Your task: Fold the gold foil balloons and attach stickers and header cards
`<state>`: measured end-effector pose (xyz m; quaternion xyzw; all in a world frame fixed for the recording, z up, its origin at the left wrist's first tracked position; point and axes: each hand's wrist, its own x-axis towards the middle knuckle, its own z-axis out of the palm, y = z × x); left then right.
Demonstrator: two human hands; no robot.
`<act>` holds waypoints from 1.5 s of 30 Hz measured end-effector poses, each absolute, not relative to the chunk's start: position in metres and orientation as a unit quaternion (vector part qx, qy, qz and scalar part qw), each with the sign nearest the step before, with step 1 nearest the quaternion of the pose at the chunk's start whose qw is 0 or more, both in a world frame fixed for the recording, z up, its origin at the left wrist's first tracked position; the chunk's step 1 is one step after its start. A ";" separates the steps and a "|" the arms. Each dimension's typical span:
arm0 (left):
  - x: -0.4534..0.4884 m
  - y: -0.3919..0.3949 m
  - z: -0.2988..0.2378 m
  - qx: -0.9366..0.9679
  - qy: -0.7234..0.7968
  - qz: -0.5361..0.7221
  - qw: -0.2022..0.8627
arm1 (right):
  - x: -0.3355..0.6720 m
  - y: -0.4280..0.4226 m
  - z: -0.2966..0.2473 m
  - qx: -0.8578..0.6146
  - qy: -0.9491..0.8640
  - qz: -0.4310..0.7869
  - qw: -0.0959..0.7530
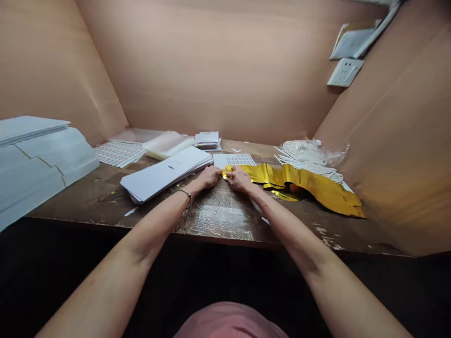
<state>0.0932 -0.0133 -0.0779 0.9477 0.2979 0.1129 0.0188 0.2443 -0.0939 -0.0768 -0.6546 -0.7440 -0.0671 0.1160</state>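
Observation:
A long strip of gold foil (310,183) lies crinkled across the table, its left end between my hands. My right hand (238,179) is closed on that end with the fingers pinched together. Close by on the left, my left hand (210,176) is also closed, its fingertips meeting the tip of the foil. Just behind both hands lies a sheet of small printed labels (241,159). A stack of white cards (169,170) rests to the left of my left hand, near the wrist with a bracelet.
Tall white stacks (42,164) stand at the left edge. Printed sheets (120,152), a clear plastic packet (169,143) and a small card pile (207,140) lie at the back. White sticks (317,166) and a plastic bag (310,150) are at back right. Panels enclose the table (225,220).

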 end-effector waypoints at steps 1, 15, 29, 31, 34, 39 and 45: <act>0.092 -0.015 -0.077 0.944 0.308 0.116 0.024 | 0.242 -0.096 -0.076 -0.654 -0.742 -0.076 0.126; 0.091 0.002 -0.089 0.959 0.210 0.189 0.014 | 0.245 -0.096 -0.094 -0.604 -0.756 -0.131 0.214; 0.094 0.004 -0.093 0.960 0.189 0.207 0.023 | 0.241 -0.103 -0.087 -0.613 -0.745 -0.126 0.229; 0.093 0.003 -0.093 0.958 0.192 0.209 0.022 | 0.240 -0.102 -0.087 -0.605 -0.756 -0.142 0.204; 0.093 0.002 -0.093 0.955 0.204 0.212 0.022 | 0.240 -0.098 -0.086 -0.578 -0.788 -0.169 0.129; 0.093 -0.005 -0.085 0.951 0.221 0.216 0.027 | 0.246 -0.081 -0.082 -0.593 -0.775 -0.143 0.163; 0.090 -0.010 -0.080 0.945 0.214 0.247 0.020 | 0.269 -0.059 -0.072 -0.616 -0.663 0.178 0.387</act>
